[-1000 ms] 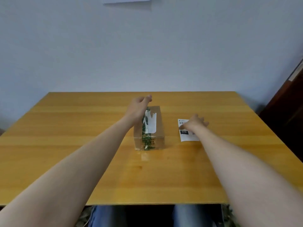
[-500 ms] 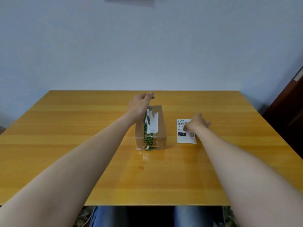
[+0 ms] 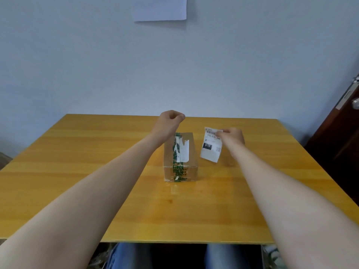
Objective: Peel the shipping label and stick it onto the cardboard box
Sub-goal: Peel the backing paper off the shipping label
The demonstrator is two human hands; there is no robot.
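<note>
White paper now hangs in the air: the shipping label [image 3: 211,145], which lay flat on the wooden table [image 3: 77,171] a moment ago under the person's right hand [image 3: 232,137], has been picked up. That hand pinches the label's top edge between thumb and fingertips, and the sheet dangles below it, slightly tilted, with its lower corner close to the tabletop — whether it touches I cannot tell. The lift suggests the pick-up is done and the peeling comes next; the backing does not look separated yet.

The label is a small white slip with lines of print, the figures 070 on a black block and a faint square code at its lower right. It hangs just beside the cardboard box [image 3: 180,158], at about three o'clock from it, not touching.

The left hand [image 3: 171,121] has risen off the box and hovers beyond its far end, at twelve o'clock, fingers curled loosely inward, holding nothing.

The box sits mid-table — brown, taped along its length with green-printed tape, an older torn white strip on its top.
</note>
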